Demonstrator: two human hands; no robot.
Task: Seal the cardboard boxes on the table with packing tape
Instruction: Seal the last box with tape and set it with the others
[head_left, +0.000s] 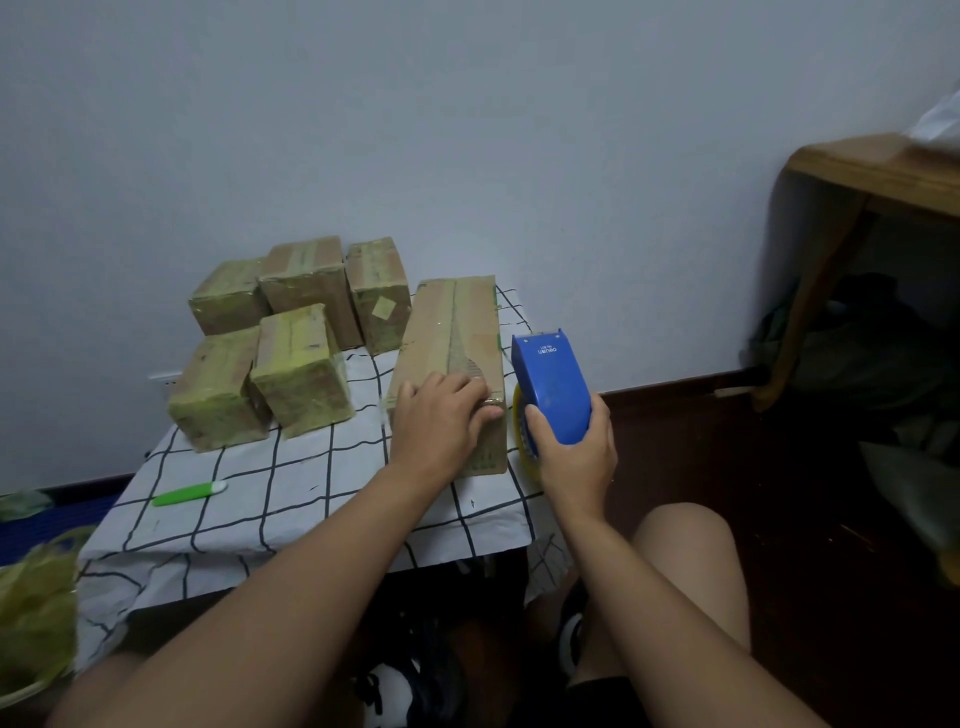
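We press our left hand (441, 415) flat, fingers straight, on the near end of the long brown cardboard box (451, 353) lying on the bench (311, 499) with its grid-patterned white cloth. Our right hand (569, 452) grips the blue plastic tape dispenser (551, 387) just beside the box's right side. Five smaller taped cardboard boxes (291, 338) stand to the left, near the wall.

blue tape dispenser (550, 387), brown box (452, 332), black-and-white grid tablecloth (311, 488), green pen (189, 493).
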